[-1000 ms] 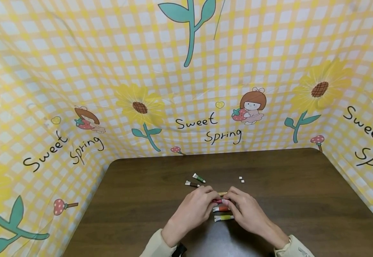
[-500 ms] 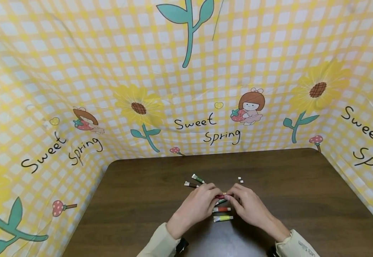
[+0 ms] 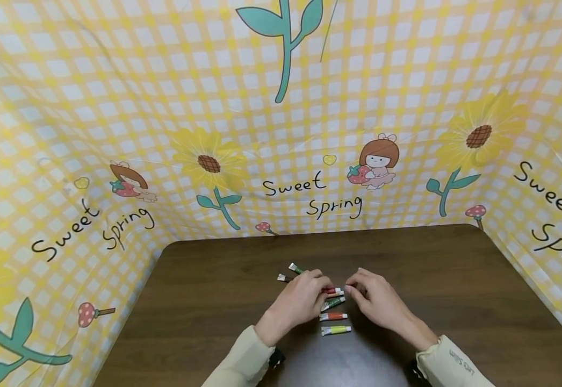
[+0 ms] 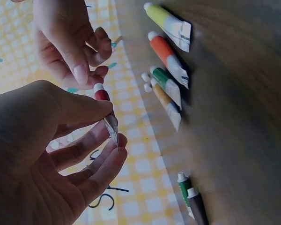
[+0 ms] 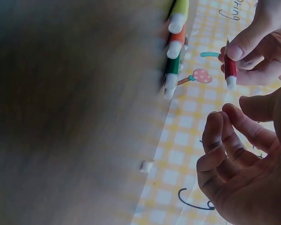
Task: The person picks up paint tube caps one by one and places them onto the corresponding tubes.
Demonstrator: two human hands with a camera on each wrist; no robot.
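Observation:
My left hand (image 3: 295, 301) pinches a small red paint tube (image 4: 103, 95) between thumb and fingers, its white cap pointing toward the other hand. My right hand (image 3: 381, 302) is just to the right of that cap, apart from it. In the right wrist view its fingers are loosely bent, the thumb stands away from them, and nothing is held. On the table below lie an ochre tube (image 4: 166, 102), a green tube (image 3: 333, 305), an orange tube (image 3: 333, 317) and a yellow tube (image 3: 336, 330), roughly in a column.
Beyond my left hand lie another green tube (image 3: 295, 267) and a dark brown tube (image 3: 283, 278), partly covered by it. Small white pieces (image 4: 146, 77) sit by my right hand. The brown table (image 3: 203, 322) is bordered by a yellow checked cloth (image 3: 281, 134).
My right hand has let go of the red tube and drawn off to the right. My left hand keeps hold of the tube, whose white cap now shows. Tubes underneath are more visible.

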